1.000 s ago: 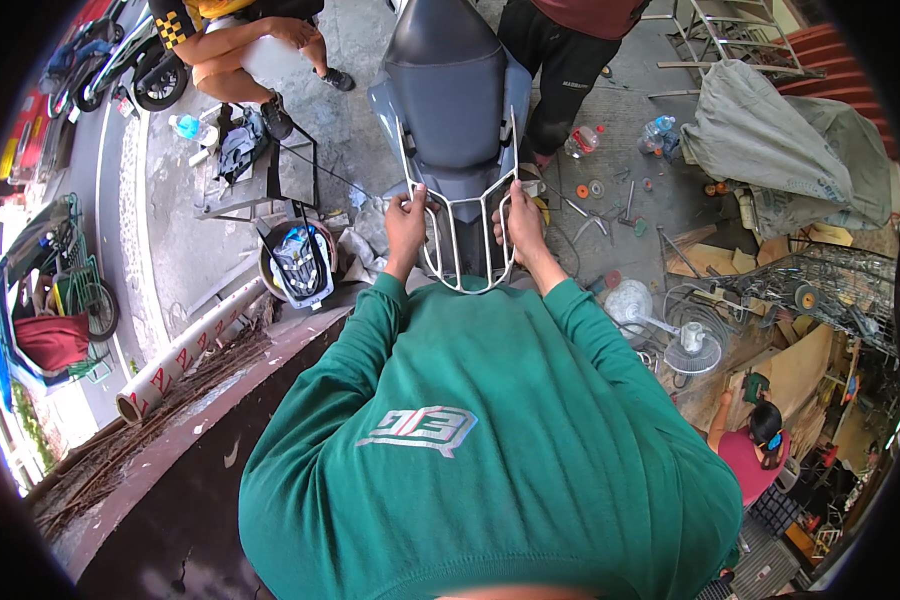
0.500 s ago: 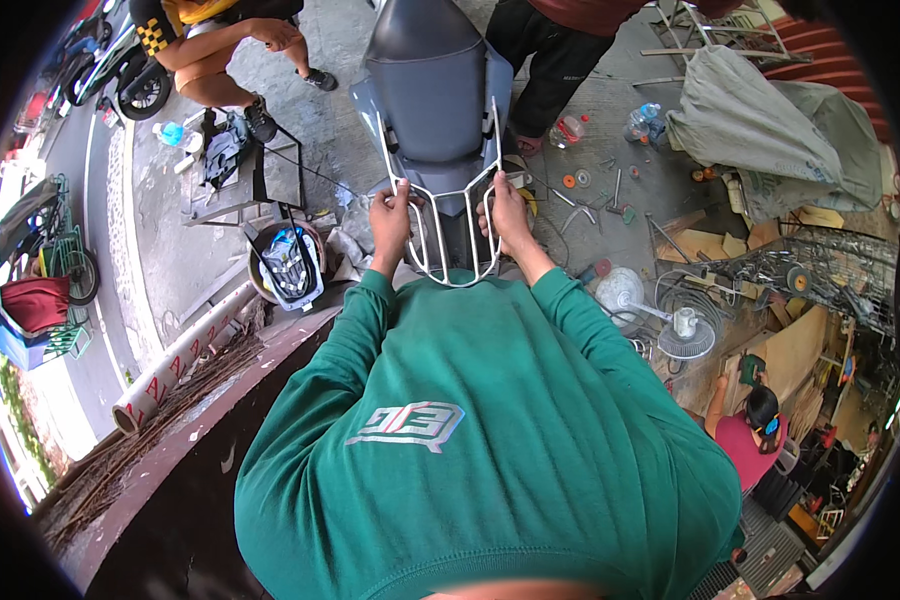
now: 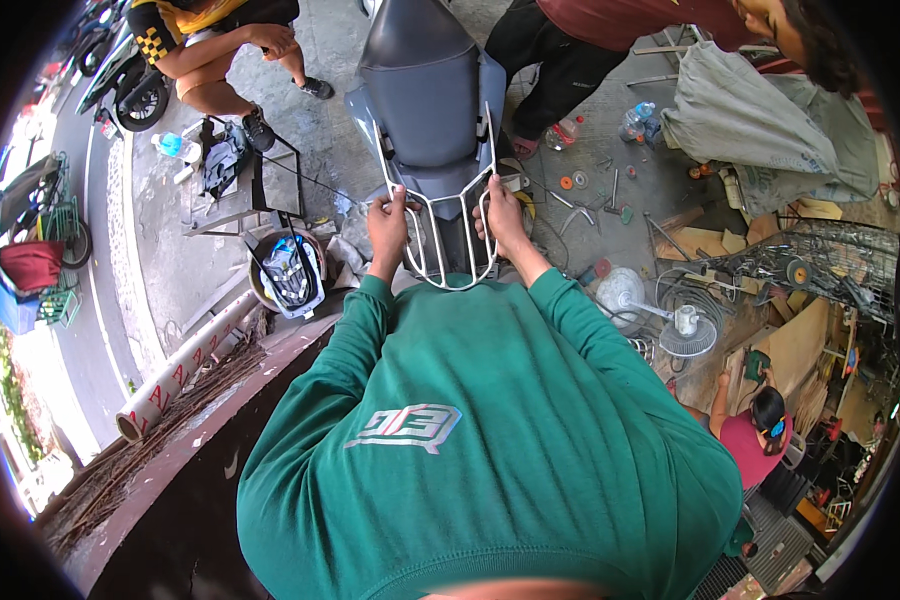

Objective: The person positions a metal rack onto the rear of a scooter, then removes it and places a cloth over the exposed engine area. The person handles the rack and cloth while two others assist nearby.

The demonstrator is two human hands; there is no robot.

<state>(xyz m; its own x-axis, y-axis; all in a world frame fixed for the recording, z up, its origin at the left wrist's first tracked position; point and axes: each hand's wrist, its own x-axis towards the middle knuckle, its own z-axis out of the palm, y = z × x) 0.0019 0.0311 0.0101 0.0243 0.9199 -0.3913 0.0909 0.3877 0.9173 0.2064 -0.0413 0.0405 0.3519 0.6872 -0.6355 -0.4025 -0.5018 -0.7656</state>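
Note:
A white tubular rear rack [image 3: 437,242] spans the tail of a motorcycle, its two long arms running forward along both sides of the dark seat [image 3: 417,105]. My left hand [image 3: 387,230] closes its fingers round the rack's left tube, thumb on top. On the opposite side my right hand [image 3: 504,218] grips the right tube in the same way. The rack's rounded rear end reaches close to my green shirt. Whether its front ends are fastened to the motorcycle, I cannot tell.
One person [image 3: 215,50] crouches at the far left; another [image 3: 570,60] leans in at the far right. A bucket [image 3: 260,280] holding a bag stands left of me. Loose tools, discs and bottles [image 3: 638,122] lie right of the motorcycle, beyond a fan [image 3: 688,330].
The person at the far right leans further in, head now in view. My hands keep their grip on the rack, with only a slight shift of the whole picture.

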